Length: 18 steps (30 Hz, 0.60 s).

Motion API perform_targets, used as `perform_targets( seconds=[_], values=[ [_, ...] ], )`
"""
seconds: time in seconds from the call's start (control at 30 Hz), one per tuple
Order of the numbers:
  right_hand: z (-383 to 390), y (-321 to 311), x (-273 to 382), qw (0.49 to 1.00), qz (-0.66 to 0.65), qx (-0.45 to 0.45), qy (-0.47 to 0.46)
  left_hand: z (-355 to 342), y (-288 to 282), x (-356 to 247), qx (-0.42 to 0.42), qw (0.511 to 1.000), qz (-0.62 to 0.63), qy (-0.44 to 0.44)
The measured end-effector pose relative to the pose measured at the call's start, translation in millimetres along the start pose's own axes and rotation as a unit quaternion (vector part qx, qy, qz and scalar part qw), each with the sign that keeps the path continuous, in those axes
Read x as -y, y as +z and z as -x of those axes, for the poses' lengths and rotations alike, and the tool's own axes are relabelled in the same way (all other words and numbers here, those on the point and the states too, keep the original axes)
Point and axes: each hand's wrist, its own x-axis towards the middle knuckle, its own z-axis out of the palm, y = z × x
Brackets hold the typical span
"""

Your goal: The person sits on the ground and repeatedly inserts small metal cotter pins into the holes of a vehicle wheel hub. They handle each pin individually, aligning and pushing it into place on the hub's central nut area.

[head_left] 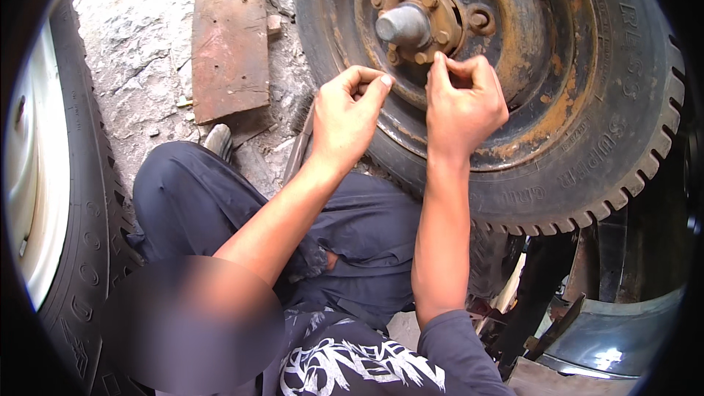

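Note:
In front of me stands a large tyre [623, 139] on a rusty steel wheel [517, 132], with a hub [403, 26] whose protruding grey metal shaft is ringed by several rusty bolts. My left hand [350, 110] is closed in a pinch just below and left of the shaft; anything between its fingertips is too small to tell. My right hand [463, 103] is also closed, thumb and fingers bent together at the lower bolts of the hub, its fingertips near or on them. I cannot make out what, if anything, they grip.
A second tyre [88, 264] with a white rim [37, 176] stands at my left. A reddish worn plank [229, 44] lies on the broken concrete ground [132, 51]. My bent legs [191, 191] are beneath my arms. At the lower right are metal parts [601, 337].

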Motion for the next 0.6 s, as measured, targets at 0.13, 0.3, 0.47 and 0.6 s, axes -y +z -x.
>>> perform_targets(
  seconds=[0.13,0.3,0.47,0.6],
  values=[
    [9.3,-1.2,-10.6,0.999,-0.033,-0.013,0.015,2.4,9.0,-4.2,-0.011,0.999,-0.008,0.038],
    [-6.5,1.9,-4.5,0.991,-0.111,0.039,0.058,5.0,16.9,-3.2,0.017,1.000,0.014,-0.001],
    [6.2,-3.3,-2.9,0.997,-0.035,0.032,0.062,4.9,18.9,-0.8,0.011,1.000,0.010,-0.011],
    [1.0,13.7,4.2,0.997,-0.054,0.016,0.052,0.7,15.9,6.0,0.015,1.000,0.016,0.005]
  ],
)
